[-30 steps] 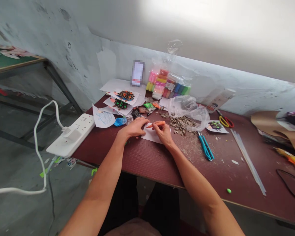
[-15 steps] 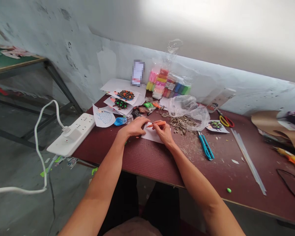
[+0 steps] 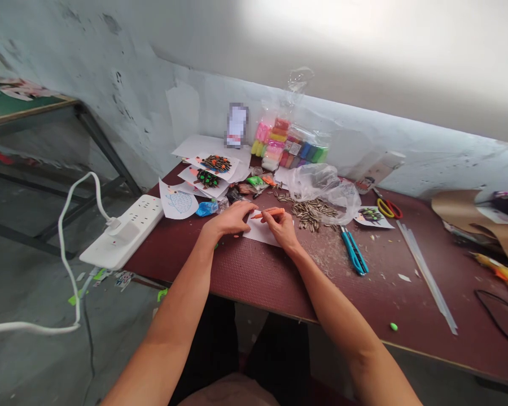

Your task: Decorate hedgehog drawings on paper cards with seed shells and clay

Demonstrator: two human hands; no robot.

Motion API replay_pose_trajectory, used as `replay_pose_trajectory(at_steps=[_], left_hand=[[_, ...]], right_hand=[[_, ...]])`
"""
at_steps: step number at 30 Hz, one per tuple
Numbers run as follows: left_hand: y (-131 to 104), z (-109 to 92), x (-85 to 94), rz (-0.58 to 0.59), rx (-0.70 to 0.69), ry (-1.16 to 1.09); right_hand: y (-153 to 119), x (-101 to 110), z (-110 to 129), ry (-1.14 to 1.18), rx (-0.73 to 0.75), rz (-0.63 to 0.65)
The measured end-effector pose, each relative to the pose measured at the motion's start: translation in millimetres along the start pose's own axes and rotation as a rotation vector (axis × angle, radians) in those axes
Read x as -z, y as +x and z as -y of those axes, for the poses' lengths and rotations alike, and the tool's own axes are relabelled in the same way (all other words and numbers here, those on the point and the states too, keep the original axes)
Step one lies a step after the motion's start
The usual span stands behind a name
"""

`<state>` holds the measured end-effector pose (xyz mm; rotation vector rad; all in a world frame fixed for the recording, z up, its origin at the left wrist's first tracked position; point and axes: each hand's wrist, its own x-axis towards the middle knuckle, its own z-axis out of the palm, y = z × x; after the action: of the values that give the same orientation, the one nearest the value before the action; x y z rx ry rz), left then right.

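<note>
A small white sheet of paper (image 3: 261,233) lies on the dark red table in front of me. My right hand (image 3: 284,229) is closed around an orange pen (image 3: 276,211), its tip pointing left, close over the sheet; whether it touches cannot be made out. My left hand (image 3: 233,219) rests at the sheet's left edge, thumb and fingers apart, holding nothing. Just beyond it are a blue clay packet (image 3: 207,208) and other small packets. A pile of striped sunflower seeds (image 3: 312,214) lies right of my right hand, partly under a clear plastic bag (image 3: 328,189).
Finished hedgehog pictures (image 3: 215,163) and a blue drawing (image 3: 179,202) lie left. Wrapped clay blocks (image 3: 291,145) and a phone (image 3: 237,125) stand by the wall. Rightward are a teal utility knife (image 3: 354,252), scissors (image 3: 388,208), glue sticks (image 3: 427,276) and a glue gun (image 3: 502,274). A power strip (image 3: 127,231) sits at the left edge.
Almost nothing differs. The pen and my right hand have shifted very slightly, while my left hand stays at the paper's edge.
</note>
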<state>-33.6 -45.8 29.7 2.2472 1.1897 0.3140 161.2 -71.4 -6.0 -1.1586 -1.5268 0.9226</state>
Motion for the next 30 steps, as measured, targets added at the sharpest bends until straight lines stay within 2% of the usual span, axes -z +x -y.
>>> replay_pose_trajectory(at_steps=[13, 30], left_hand=[[1.6, 3.5, -1.1, -0.012, -0.040, 0.006], [1.0, 3.1, -1.7, -0.014, -0.017, -0.004]], right_hand=[[0.8, -0.1, 0.7, 0.014, -0.007, 0.026], [3.8, 1.8, 2.0, 0.000, 0.018, 0.077]])
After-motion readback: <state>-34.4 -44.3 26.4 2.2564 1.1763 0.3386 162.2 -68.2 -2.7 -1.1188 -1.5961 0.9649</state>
